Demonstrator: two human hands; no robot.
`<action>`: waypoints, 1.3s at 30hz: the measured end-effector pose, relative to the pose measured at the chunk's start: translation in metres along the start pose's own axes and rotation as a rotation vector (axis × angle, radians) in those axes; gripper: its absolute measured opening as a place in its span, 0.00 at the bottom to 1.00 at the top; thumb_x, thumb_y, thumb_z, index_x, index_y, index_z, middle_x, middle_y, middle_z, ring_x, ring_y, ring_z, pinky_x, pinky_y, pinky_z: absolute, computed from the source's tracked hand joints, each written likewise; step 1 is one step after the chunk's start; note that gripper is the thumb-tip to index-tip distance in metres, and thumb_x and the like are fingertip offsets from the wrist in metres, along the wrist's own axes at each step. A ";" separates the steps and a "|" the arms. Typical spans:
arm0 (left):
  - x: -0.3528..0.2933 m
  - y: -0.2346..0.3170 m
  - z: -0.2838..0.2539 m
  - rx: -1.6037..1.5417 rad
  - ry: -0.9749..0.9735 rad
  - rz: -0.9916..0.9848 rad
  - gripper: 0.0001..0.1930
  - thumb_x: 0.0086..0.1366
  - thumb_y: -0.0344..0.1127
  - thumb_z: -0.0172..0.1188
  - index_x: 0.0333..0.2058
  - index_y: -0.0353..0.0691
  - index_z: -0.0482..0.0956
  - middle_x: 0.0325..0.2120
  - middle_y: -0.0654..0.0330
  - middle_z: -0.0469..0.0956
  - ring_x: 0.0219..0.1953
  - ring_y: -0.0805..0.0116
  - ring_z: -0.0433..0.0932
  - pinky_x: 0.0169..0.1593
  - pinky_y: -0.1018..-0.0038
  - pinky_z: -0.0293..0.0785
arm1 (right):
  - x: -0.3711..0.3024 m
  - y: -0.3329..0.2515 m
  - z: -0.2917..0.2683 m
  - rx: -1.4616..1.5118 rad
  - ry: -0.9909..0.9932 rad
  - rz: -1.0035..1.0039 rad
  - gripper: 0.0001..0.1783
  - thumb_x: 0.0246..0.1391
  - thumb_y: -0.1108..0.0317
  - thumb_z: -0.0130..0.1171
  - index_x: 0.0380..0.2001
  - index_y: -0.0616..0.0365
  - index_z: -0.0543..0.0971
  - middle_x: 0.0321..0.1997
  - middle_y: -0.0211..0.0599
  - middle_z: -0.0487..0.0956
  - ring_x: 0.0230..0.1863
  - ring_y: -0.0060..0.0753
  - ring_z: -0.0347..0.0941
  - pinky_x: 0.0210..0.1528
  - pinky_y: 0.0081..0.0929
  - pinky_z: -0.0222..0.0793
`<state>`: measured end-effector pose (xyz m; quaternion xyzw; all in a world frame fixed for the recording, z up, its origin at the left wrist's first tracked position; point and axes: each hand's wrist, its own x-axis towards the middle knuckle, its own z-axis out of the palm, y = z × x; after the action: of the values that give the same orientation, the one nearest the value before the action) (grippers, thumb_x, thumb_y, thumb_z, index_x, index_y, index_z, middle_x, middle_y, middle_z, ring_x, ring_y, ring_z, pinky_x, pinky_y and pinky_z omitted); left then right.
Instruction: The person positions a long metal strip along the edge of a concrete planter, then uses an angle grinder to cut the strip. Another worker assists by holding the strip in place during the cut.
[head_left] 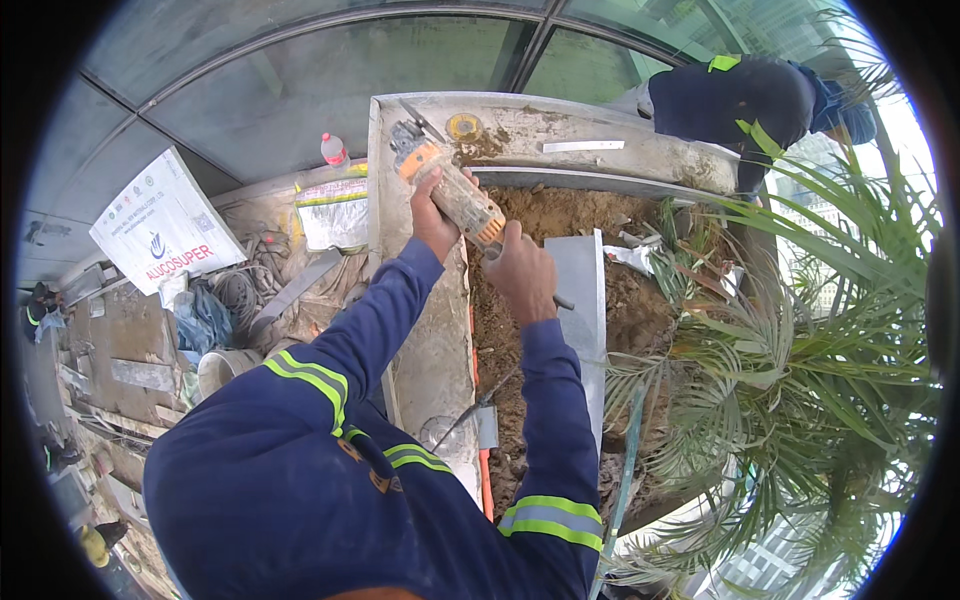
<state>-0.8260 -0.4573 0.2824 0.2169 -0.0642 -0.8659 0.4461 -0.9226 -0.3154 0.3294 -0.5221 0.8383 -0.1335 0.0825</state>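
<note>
A dusty angle grinder (458,198) with orange parts is held up in front of me, over the corner of a concrete planter. Its thin disc (424,122) points away from me, to the upper left, near the planter's far ledge. My left hand (437,218) is wrapped round the body just behind the head. At the rear end my right hand (525,272) is closed round the grinder, and a dark cord end (564,301) shows below that hand. Whether the disc is turning, I cannot tell.
A concrete ledge (428,370) frames a bed of brown soil (505,345). On the soil stands a grey panel (578,300). Palm fronds (780,340) crowd the right. A co-worker (740,105) bends over the far right. A bottle (334,150) and sacks (333,212) stand left.
</note>
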 end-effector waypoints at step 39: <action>0.026 -0.025 -0.052 0.372 0.119 -0.205 0.23 0.57 0.46 0.67 0.44 0.34 0.78 0.34 0.52 0.82 0.37 0.56 0.84 0.45 0.55 0.84 | -0.022 0.009 0.077 0.286 -0.167 0.314 0.22 0.52 0.56 0.65 0.40 0.61 0.70 0.30 0.59 0.84 0.32 0.63 0.83 0.36 0.56 0.77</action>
<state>-0.8359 -0.4590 0.2196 0.3516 -0.1740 -0.8657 0.3111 -0.8990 -0.3028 0.2536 -0.3774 0.8721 -0.1930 0.2446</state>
